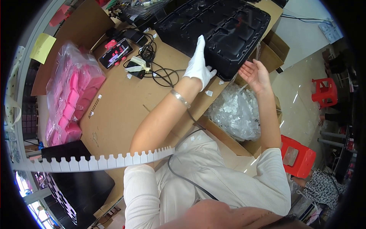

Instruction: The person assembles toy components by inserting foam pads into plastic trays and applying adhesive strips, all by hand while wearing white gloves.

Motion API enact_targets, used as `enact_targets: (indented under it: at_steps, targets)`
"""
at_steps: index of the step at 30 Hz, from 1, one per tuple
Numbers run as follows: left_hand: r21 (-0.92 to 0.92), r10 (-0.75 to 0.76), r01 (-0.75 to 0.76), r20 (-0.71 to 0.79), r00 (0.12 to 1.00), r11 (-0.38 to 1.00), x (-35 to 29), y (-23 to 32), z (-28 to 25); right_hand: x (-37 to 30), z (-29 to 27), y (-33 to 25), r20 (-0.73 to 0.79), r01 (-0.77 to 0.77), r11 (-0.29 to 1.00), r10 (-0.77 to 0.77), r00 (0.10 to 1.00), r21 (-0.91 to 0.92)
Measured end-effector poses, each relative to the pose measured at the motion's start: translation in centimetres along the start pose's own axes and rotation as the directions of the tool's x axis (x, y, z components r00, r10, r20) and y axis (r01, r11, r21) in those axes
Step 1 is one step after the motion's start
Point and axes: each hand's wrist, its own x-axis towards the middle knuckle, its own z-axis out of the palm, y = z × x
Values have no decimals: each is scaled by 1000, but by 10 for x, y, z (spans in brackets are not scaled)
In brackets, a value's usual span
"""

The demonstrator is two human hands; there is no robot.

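A large black moulded plastic tray [238, 34], with raised ribs and a glossy surface, lies at the far side of the cardboard-topped table; it may be several nested together. My left hand [198, 68], in a white glove, grips its near left side, one finger stretched up along it and others curled by the lower edge. My bare right hand [256, 76] is at the near right corner, palm up with fingers apart, the tips close to the tray's edge. Whether those tips touch it I cannot tell.
Pink foam pieces in a plastic bag [76, 89] lie left. A phone [116, 52] and coiled black cables [150, 55] are behind my left arm. Below the table edge, a cardboard box holds clear plastic scraps [234, 110]. A white toothed strip [103, 163] crosses low left; red stools [297, 156] stand right.
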Motion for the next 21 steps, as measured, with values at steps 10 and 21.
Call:
enact_targets:
  at_steps: [10, 21]
  targets:
    - [-195, -12, -12, -117, 993, 981, 9, -13, -20, 1, -10, 12, -98, 71, 997, -74, 992, -37]
    - [-456, 77, -118, -107, 991, 882, 24, -23, -29, 17, -21, -3, -103, -145, 989, 147, 984, 22]
